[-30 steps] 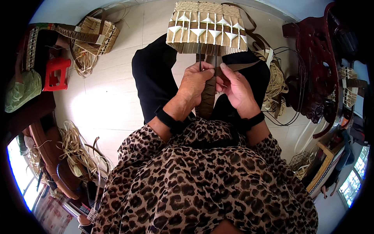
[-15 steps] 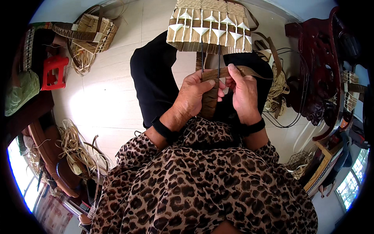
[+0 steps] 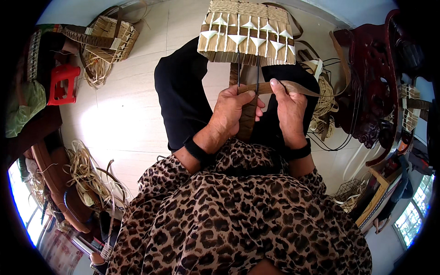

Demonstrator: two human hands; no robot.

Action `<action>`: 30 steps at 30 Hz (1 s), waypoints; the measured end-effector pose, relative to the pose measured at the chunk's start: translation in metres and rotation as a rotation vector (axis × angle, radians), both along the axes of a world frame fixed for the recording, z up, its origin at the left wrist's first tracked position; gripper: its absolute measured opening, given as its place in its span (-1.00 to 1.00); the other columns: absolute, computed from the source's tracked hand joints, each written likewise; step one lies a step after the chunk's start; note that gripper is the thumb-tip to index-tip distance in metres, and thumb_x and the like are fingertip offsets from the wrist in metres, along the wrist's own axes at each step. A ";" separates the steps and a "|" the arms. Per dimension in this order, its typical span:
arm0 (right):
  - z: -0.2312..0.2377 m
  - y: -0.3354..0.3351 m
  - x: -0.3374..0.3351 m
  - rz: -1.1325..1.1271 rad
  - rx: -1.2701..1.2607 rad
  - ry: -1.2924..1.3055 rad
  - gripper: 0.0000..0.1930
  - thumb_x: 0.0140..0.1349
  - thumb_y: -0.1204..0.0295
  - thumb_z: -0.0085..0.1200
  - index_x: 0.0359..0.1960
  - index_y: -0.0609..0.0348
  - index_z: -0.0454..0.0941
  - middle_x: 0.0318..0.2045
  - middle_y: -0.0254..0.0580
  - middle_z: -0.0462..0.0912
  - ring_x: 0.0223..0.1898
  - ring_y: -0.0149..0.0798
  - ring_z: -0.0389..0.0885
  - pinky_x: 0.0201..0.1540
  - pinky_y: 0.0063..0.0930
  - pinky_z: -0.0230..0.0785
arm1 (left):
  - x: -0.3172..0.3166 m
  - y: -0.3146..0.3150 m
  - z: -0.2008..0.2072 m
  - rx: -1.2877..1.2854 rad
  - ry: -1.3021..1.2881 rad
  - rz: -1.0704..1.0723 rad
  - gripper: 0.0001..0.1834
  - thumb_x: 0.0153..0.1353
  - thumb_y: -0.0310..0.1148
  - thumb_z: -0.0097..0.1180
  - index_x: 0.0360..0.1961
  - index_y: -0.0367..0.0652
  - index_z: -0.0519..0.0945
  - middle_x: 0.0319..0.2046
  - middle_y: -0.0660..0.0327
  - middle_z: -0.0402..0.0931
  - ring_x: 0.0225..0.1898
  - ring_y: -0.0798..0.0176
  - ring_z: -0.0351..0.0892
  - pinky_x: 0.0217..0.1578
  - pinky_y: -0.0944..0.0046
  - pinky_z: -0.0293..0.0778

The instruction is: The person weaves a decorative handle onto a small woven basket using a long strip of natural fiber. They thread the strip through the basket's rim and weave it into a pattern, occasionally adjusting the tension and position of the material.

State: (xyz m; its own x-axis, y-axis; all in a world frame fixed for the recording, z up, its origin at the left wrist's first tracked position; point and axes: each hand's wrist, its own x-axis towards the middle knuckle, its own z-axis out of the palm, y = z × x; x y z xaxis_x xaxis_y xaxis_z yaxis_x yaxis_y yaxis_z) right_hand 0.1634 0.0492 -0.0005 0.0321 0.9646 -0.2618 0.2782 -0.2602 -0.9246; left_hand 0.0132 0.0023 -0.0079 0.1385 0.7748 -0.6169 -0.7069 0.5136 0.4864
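Your left hand [image 3: 229,110]: closed on wrapped brown strap [image 3: 248,123] | your right hand [image 3: 291,110]: pinched brown ribbon [image 3: 266,87], seemingly for tautness across paired dark rods [image 3: 257,71] | woven straw basket [image 3: 247,33]: sat just beyond, at your knees | red plastic stool [image 3: 64,84]: stood leftward.

Right hand [image 3: 292,109] pinching strip [image 3: 266,87] (brown), basket [image 3: 247,44]

Top of basket [image 3: 247,39] cut off by upper edge. Lower ends of rods [image 3: 258,73] not made out near left hand [image 3: 227,110]. Left fingers partly hidden behind handle [image 3: 248,119], whose near end is covered by shirt [image 3: 238,215]. Right hand's [image 3: 292,110] fingers mostly concealed behind thumb and strip [image 3: 305,89]; strip's far end not traceable. Windows [image 3: 415,215] cropped by dark rim. Contents of wire basket [image 3: 350,195] too small to be told.
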 end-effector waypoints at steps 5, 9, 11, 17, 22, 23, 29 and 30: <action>0.002 -0.004 -0.004 -0.042 0.003 0.076 -0.71 0.26 0.33 0.21 -0.49 0.35 0.57 -0.62 -0.52 0.44 -0.53 -0.61 0.30 -0.47 -0.60 0.22 | 0.001 -0.002 -0.005 0.015 -0.004 0.014 -0.82 0.37 -0.44 -0.05 -0.16 -0.36 0.50 -0.44 0.02 0.61 -0.52 0.20 0.61 -0.46 0.27 0.57; 0.009 -0.001 -0.004 -0.008 -0.001 -0.007 -0.72 0.25 0.35 0.22 -0.51 0.34 0.56 -0.64 -0.51 0.43 -0.55 -0.60 0.29 -0.48 -0.60 0.21 | 0.000 -0.001 -0.001 0.022 -0.021 0.039 -0.82 0.39 -0.41 -0.07 -0.17 -0.33 0.48 -0.44 0.02 0.61 -0.52 0.20 0.61 -0.46 0.28 0.58; 0.020 0.000 -0.005 0.026 0.003 -0.094 -0.72 0.24 0.36 0.22 -0.52 0.34 0.55 -0.66 -0.47 0.43 -0.56 -0.60 0.27 -0.50 -0.59 0.21 | 0.002 -0.001 -0.002 0.037 0.014 0.044 -0.82 0.41 -0.40 -0.08 -0.17 -0.32 0.47 -0.43 0.03 0.61 -0.52 0.21 0.62 -0.47 0.28 0.59; 0.040 0.002 -0.031 0.196 0.345 -0.270 -0.80 0.23 0.41 0.20 -0.46 0.31 0.58 -0.67 -0.19 0.51 -0.65 -0.46 0.46 -0.56 -0.49 0.30 | 0.002 -0.002 -0.005 0.053 0.001 0.048 -0.81 0.41 -0.39 -0.07 -0.14 -0.30 0.48 -0.40 0.07 0.61 -0.51 0.23 0.63 -0.47 0.28 0.60; 0.030 0.002 -0.038 0.309 0.338 -0.245 -0.83 0.22 0.41 0.19 -0.41 0.27 0.57 -0.57 -0.03 0.59 -0.58 -0.11 0.60 -0.50 -0.36 0.41 | 0.016 0.000 0.001 0.029 0.063 0.132 -0.83 0.37 -0.39 -0.01 -0.17 -0.28 0.52 -0.45 0.20 0.58 -0.53 0.37 0.54 -0.53 0.34 0.53; 0.030 0.003 -0.041 0.330 0.369 -0.268 -0.83 0.22 0.40 0.19 -0.40 0.27 0.56 -0.57 -0.02 0.59 -0.56 -0.07 0.60 -0.50 -0.34 0.41 | 0.017 0.000 0.000 0.027 0.096 0.142 -0.83 0.37 -0.39 0.01 -0.17 -0.28 0.54 -0.44 0.23 0.58 -0.51 0.40 0.53 -0.52 0.36 0.52; 0.028 0.005 -0.046 0.394 0.421 -0.331 -0.80 0.23 0.37 0.17 -0.40 0.28 0.50 -0.56 0.03 0.59 -0.52 0.06 0.60 -0.47 -0.26 0.43 | 0.017 -0.003 -0.007 0.094 0.151 0.113 -0.79 0.33 -0.50 -0.03 -0.07 -0.29 0.55 -0.27 0.23 0.60 -0.31 0.43 0.56 -0.31 0.43 0.51; 0.029 0.005 -0.046 0.398 0.410 -0.325 -0.80 0.23 0.37 0.17 -0.39 0.28 0.50 -0.57 0.04 0.58 -0.52 0.06 0.60 -0.47 -0.25 0.43 | 0.015 -0.003 -0.007 0.124 0.167 0.095 -0.77 0.33 -0.54 -0.06 -0.04 -0.29 0.55 -0.21 0.21 0.61 -0.27 0.41 0.58 -0.27 0.41 0.54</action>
